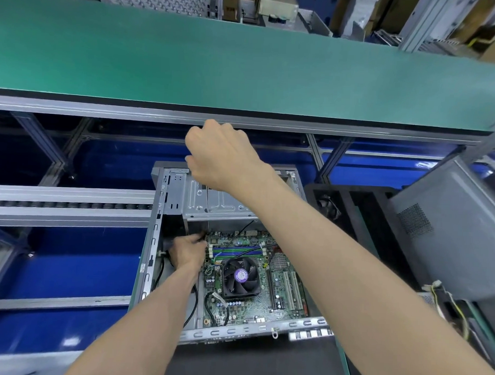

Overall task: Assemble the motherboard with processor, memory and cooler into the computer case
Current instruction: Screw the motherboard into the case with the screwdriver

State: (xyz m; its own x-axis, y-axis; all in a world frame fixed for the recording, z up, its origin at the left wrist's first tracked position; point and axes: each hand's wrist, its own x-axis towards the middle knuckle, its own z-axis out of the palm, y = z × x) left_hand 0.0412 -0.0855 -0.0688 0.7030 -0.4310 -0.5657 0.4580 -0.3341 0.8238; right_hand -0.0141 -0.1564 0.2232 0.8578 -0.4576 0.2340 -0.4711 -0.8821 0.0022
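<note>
An open grey computer case [167, 201] lies flat in front of me. Inside it rests the green motherboard [253, 305] with a black cooler fan [240, 276] and blue and green memory slots [235, 251]. My left hand [186, 254] is inside the case at the board's left edge, fingers closed on a black cable [194, 306]. My right hand [220, 155] is raised above the case's far end near the metal drive cage [217, 201], fingers curled downward; what it holds, if anything, is hidden.
A green-topped shelf [245, 69] runs overhead across the back. Blue bins [69, 265] and aluminium rails [66, 203] sit to the left. A grey case side panel [447, 228] leans at right over black foam [349, 207]. Loose wired parts [444, 303] lie at the right edge.
</note>
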